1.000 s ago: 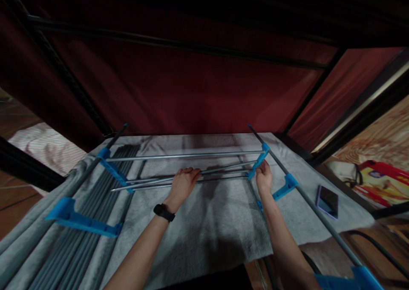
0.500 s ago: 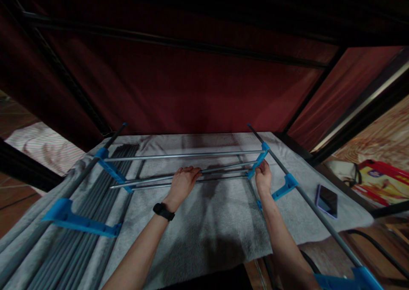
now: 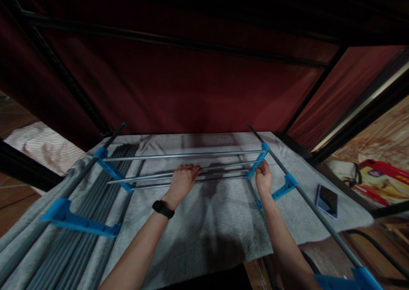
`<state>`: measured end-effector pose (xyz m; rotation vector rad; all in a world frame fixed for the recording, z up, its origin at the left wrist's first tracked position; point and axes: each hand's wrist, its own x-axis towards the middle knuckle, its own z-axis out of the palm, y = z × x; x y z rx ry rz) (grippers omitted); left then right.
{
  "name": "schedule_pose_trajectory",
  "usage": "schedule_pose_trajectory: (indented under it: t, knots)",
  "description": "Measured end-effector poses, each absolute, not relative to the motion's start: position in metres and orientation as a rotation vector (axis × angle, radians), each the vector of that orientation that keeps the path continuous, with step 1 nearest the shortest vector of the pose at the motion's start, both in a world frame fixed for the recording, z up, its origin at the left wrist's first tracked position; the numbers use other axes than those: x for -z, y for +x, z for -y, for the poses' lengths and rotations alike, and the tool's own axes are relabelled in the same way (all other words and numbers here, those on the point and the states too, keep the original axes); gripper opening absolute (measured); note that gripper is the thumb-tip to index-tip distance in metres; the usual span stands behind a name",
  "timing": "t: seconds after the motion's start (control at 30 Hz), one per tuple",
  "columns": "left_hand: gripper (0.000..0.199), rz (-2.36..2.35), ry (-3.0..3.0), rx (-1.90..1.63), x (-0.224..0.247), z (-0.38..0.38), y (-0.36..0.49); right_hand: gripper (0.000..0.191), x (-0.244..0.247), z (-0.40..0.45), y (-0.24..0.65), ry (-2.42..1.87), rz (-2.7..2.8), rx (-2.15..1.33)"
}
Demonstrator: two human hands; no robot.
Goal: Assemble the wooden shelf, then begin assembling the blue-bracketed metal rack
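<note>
A rack of grey metal tubes and blue plastic brackets lies on a grey towel-like cloth (image 3: 204,222). My left hand (image 3: 184,179), with a black band on its wrist, is closed over a loose metal tube (image 3: 140,179). That tube's left end sticks out past the far left blue bracket (image 3: 111,170); its other end reaches the far right blue bracket (image 3: 258,161). Curled against this right bracket, my right hand (image 3: 263,177) grips it from the outer side, its fingertips partly hidden. Behind, a fixed crossbar (image 3: 185,155) joins both brackets.
Several loose tubes (image 3: 86,209) lie side by side at left, beneath the frame. A nearer left bracket (image 3: 79,222) stands over them. On the right are a phone (image 3: 326,200) and a red-yellow package (image 3: 381,181). Dark red fabric (image 3: 191,90) rises behind the cloth.
The loose tube's left end has shifted slightly up and to the left, now lying across the far left bracket. Both hands have stayed almost in place.
</note>
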<state>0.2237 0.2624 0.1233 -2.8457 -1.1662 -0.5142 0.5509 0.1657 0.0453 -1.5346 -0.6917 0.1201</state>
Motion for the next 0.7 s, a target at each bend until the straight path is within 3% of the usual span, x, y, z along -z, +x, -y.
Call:
schedule_pose_trajectory:
  t: [0.7]
  knots:
    - [0.034, 1.150, -2.892, 0.436, -0.1321, -0.2690, 0.2263, 0.063, -0.0465, -0.1628, 0.5502, -1.545, 0.729, -0.092]
